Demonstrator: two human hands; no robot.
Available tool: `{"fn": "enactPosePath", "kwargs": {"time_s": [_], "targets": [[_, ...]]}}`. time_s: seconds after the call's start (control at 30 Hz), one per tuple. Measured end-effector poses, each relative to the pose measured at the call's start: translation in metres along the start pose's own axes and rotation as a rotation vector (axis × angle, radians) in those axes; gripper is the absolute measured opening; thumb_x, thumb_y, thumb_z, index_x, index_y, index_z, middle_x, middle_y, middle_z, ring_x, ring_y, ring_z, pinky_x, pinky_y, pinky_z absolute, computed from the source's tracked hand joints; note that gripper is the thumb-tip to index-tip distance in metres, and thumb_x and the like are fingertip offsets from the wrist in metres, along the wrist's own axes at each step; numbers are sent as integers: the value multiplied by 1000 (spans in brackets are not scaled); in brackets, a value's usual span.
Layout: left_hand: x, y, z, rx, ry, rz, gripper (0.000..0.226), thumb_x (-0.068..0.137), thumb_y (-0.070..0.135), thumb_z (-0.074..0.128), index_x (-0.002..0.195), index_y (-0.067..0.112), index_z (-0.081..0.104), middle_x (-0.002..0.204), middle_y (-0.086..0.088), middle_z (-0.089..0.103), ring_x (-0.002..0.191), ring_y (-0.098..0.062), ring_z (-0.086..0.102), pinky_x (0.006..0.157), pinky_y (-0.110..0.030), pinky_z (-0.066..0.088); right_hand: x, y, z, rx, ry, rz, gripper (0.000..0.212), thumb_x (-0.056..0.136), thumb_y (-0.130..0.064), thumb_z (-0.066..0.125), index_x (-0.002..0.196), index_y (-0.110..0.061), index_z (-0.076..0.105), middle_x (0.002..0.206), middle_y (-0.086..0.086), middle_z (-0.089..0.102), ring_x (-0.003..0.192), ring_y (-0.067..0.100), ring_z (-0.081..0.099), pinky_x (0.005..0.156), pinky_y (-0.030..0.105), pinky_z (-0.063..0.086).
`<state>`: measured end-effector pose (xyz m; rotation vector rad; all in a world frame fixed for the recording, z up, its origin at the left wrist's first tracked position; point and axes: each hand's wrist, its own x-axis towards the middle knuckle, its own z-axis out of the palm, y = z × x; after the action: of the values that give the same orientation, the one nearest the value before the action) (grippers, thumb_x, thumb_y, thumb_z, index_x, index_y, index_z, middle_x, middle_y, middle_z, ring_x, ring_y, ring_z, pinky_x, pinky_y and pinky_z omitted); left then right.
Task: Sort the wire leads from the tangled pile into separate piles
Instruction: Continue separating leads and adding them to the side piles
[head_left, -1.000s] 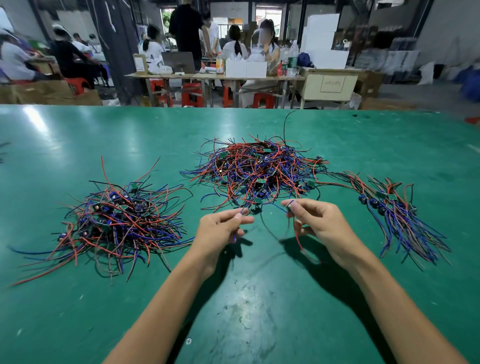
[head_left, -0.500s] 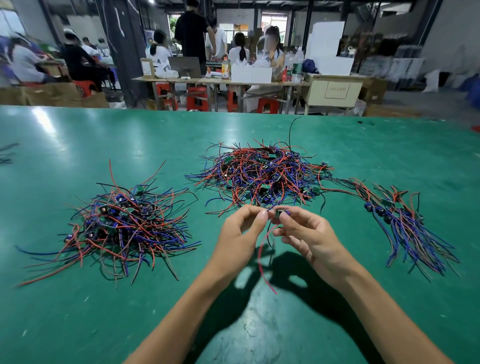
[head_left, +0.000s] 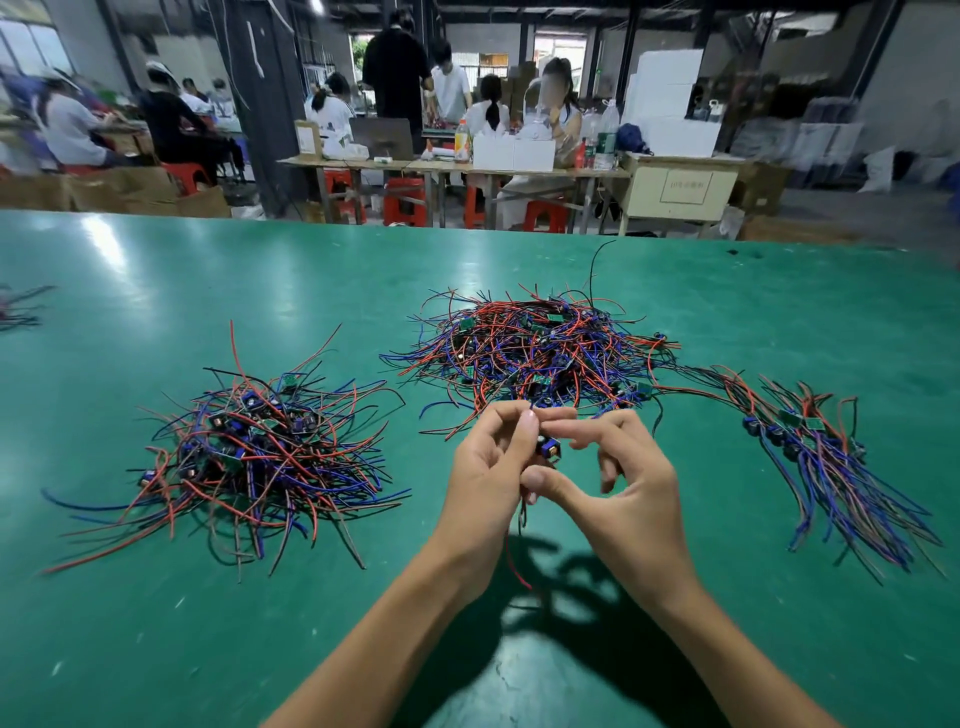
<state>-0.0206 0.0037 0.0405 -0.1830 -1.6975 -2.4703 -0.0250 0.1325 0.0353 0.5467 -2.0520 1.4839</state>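
1. Holding 1 lead (head_left: 549, 448) above the table (head_left: 156, 270), both hands meet just in front of the tangle (head_left: 530, 348), which serves as the landmark here.
2. The left hand (head_left: 488, 473) has its fingers curled, tips pinching at the small blue part of the lead; the right hand (head_left: 623, 483) pinches it between thumb and forefinger, other fingers loosely bent.
3. Its red and dark wires hang down between the wrists, clear of the tangle as far as I can judge.
4. To do this step well, keep the pinch on the blue part, not on the thin wires, and straighten the wires before laying it down.
5. 2 sorted piles lie by the tangle: a loose left pile (head_left: 249, 457) well to its left, a combed right pile (head_left: 831, 462) to its right.
6. Which pile suits this lead I cannot tell; lay it parallel, ends together.
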Motion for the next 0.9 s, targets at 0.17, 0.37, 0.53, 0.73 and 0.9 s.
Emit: {"fn": "enactPosePath", "kwargs": {"time_s": [0.17, 0.37, 0.53, 0.73, 0.9], "targets": [[13, 31, -24, 11, 161, 175, 11, 104, 21, 49, 99, 15, 57, 90, -5, 76, 54, -6, 47, 50, -13, 39, -4, 0, 6, 63, -65, 27, 31, 92, -48, 61, 121, -37, 65, 104, -12, 64, 76, 17, 57, 69, 20, 45], [20, 73, -101, 707, 755, 688, 18, 103, 38, 54, 103, 22, 62, 94, 0, 73, 85, -15, 66, 73, -31, 48, 14, 35, 24, -211, -132, 187, 24, 90, -30, 71, 112, -35, 64, 103, -16, 63, 80, 7, 57, 75, 26, 49], [20, 58, -129, 1251, 1035, 264, 19, 92, 33, 68, 101, 19, 78, 108, -12, 71, 108, -36, 49, 95, -46, 38, 42, 61, 45, -641, -299, 401, 48, 89, -60, 62, 126, -29, 57, 115, -6, 59, 107, 19, 60, 86, 36, 47], [21, 43, -112, 1435, 889, 128, 27, 86, 25, 71, 113, 21, 74, 137, -11, 53, 126, -33, 32, 97, -46, 25, 37, 69, 44, -690, -217, 307, 31, 95, -53, 59, 110, -27, 68, 104, -5, 60, 95, 22, 62, 74, 34, 44], [23, 29, -70, 1258, 434, 428, 21, 90, 22, 68, 110, 30, 70, 109, 7, 64, 102, -15, 52, 87, -27, 35, 24, 56, 17, -274, -73, 221, 15, 91, -44, 70, 87, -30, 70, 86, -15, 69, 69, 5, 58, 66, 24, 46]]}}
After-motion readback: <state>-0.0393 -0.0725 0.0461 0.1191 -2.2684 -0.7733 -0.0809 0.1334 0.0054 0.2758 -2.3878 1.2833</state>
